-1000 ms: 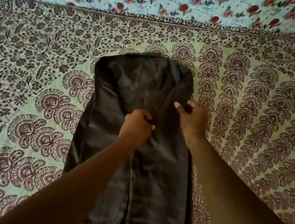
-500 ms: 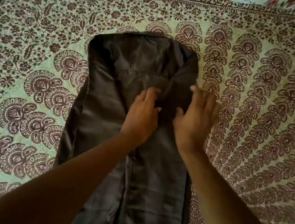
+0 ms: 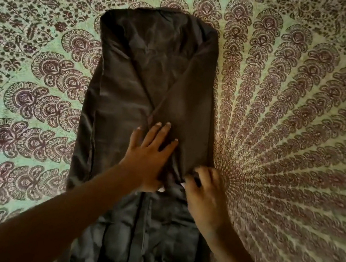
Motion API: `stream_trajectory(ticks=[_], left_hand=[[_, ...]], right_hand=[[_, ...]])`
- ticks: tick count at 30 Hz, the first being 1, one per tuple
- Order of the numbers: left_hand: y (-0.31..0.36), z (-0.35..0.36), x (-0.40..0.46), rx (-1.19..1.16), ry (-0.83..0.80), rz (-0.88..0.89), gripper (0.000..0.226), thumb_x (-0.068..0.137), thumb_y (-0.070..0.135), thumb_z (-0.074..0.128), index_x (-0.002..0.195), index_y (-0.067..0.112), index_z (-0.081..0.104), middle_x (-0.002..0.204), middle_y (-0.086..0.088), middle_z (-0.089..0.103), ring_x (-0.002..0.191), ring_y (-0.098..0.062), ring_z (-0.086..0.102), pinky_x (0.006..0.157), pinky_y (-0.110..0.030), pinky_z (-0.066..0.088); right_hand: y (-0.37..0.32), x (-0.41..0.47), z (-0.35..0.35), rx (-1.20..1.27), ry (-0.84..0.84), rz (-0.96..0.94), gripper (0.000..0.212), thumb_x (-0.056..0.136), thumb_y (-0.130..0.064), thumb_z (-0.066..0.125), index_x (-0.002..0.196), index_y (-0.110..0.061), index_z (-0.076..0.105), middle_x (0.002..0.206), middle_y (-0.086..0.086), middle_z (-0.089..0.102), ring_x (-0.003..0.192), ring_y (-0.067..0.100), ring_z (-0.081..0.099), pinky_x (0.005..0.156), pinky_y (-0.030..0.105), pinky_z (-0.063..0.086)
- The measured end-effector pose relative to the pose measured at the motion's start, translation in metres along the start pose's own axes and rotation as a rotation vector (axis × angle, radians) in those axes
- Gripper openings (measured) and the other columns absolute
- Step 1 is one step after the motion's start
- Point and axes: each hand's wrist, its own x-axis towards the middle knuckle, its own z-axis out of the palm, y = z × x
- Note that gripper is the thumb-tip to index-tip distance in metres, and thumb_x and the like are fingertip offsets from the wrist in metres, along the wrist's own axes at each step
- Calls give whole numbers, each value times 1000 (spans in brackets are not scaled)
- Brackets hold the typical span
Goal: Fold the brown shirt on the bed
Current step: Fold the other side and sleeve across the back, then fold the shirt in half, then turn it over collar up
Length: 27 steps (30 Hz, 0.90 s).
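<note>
Brown shirt (image 3: 150,94) lies lengthwise mid-bed on the patterned bedspread (image 3: 294,129), sides and sleeves already folded in. Left hand (image 3: 151,157) presses flat on its middle, fingers straight; right hand (image 3: 204,194) pinches the sleeve end just beside. Crosswise folds look left to do.

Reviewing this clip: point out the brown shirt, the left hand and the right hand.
brown shirt (image 3: 156,63): head view, on the folded upper body panel.
left hand (image 3: 149,161): head view, back of the hand, fingers flat on the shirt.
right hand (image 3: 204,194): head view, back of the hand, fingers curled at the sleeve end.
</note>
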Motion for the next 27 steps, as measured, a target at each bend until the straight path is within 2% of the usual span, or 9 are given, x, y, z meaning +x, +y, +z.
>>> stream_trajectory(ticks=[4,6,9,14,16,20,22,24,27], left_hand=[[18,26,-41,92,219,71,95,56,37,91,138,20,46,138,-14,34,118,-39,42,90,-53,49],[23,43,-57,99,237,197,80,62,27,86,133,18,50,133,-12,47,117,-36,51,91,-48,46],[26,70,-85,28,185,209,74,77,48,75,140,19,51,144,-9,48,132,-33,50,105,-52,38],[30,89,-125,0,80,163,93,89,57,63,162,23,15,172,-3,3,159,-28,2,124,-58,17],[30,88,-145,-91,196,169,76,90,45,67,155,23,35,167,-4,26,154,-29,25,118,-53,34],[10,94,-195,-166,296,135,51,76,25,56,127,21,61,128,-8,54,108,-31,62,85,-44,56],[-8,110,-222,-103,261,82,55,74,22,67,129,20,62,133,-12,54,112,-33,63,84,-46,60],[-28,130,-244,-6,199,45,85,61,13,88,139,27,55,145,-15,50,121,-37,60,86,-50,60],[-52,154,-269,84,170,52,116,52,-8,81,151,37,41,160,-14,40,130,-43,54,83,-54,59]], right_hand=[[-23,-49,2,51,-136,-89,14,78,-16,79,89,-12,72,98,6,63,86,28,60,63,39,55],[-33,-68,0,76,-158,-11,20,82,-22,79,98,-11,72,109,5,64,96,29,60,71,41,57],[-47,-94,-6,70,-238,-28,34,80,-31,81,105,-11,73,123,9,63,111,31,59,82,42,58],[-64,-127,-15,131,-276,24,34,76,-25,86,105,-12,73,129,10,60,116,33,58,87,43,58],[-68,-139,-16,132,-309,-51,34,75,-19,87,106,-12,74,131,11,60,118,32,57,85,46,59],[-60,-152,-36,151,-239,-46,46,64,-2,89,107,-9,75,124,11,65,115,30,59,89,44,60],[-48,-162,-47,82,-272,-80,64,54,0,91,115,-12,72,129,9,62,120,27,52,92,42,58],[-36,-176,-56,32,-388,-147,83,49,-6,93,127,-15,64,137,8,57,125,25,44,93,44,57],[-23,-194,-62,-38,-559,-277,105,53,-9,92,146,-26,48,152,8,45,134,24,41,98,46,54]])
